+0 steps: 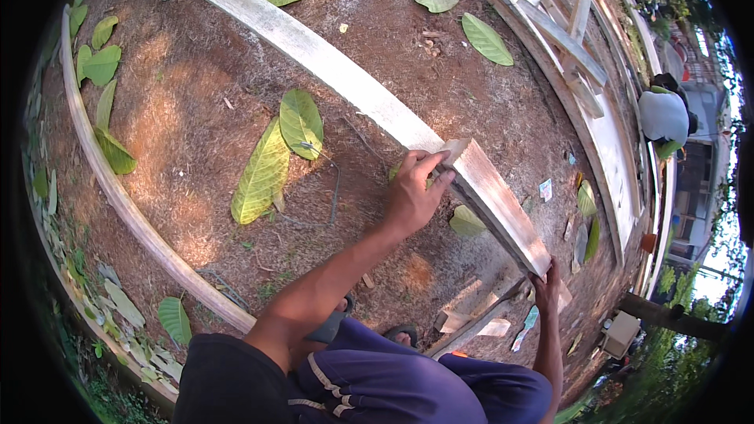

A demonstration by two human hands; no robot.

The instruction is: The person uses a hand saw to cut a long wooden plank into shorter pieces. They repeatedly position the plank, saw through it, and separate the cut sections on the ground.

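1. Pale wood block (504, 208), squared, sits slanted in front of the person, right of centre, between both hands; upper-left end near the long plank, lower-right end toward the person.
2. Left hand (414, 195): thumb and fingers pinching the block's upper-left end, back of hand up.
3. Right hand (547, 286): closed on the block's lower-right end; fingers partly hidden, exact finger placement cannot be told.
4. Long plank (314, 61), whitish, runs from top left down to the block's upper end; contact unclear.
5. Grey timber strip (487, 322) slants below the block, offcuts (493, 328) beside it.
6. Curved-looking pole (126, 200) at left, fisheye bend.
7. Brown dirt ground (196, 78), scattered green-yellow leaves (263, 173).
8. Upper right: stacked boards (567, 45) on a wide pale board (615, 159).
9. Far right: another person (666, 116), light top, bent over.
10. Beige box (621, 333) near a tree trunk (674, 318), lower right.
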